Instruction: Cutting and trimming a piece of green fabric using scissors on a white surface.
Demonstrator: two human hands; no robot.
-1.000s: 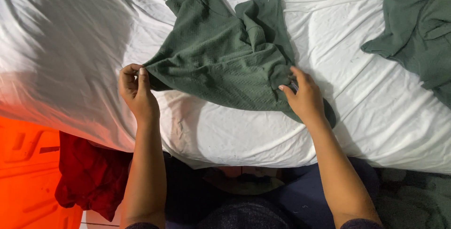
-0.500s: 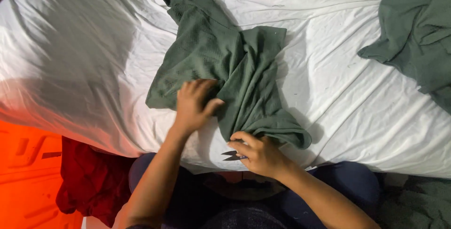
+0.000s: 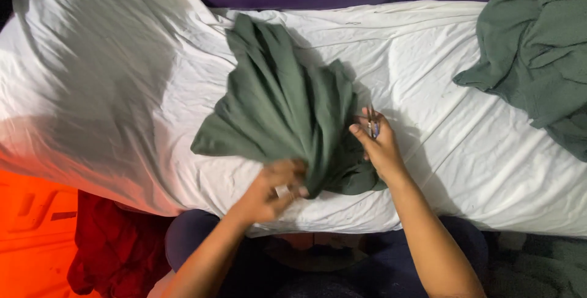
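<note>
A dark green cloth (image 3: 281,120) lies bunched on the white sheet (image 3: 122,90), gathered into long folds that fan out from a tight bundle near the sheet's front edge toward the back. A small pair of scissors (image 3: 371,124) stands just beside its right side.

Lighting: bright, even on crumpled white cotton bedsheet (image 3: 477,169); broad soft shadow upper left; orange glare lower left; moving hands slightly blurred.
</note>
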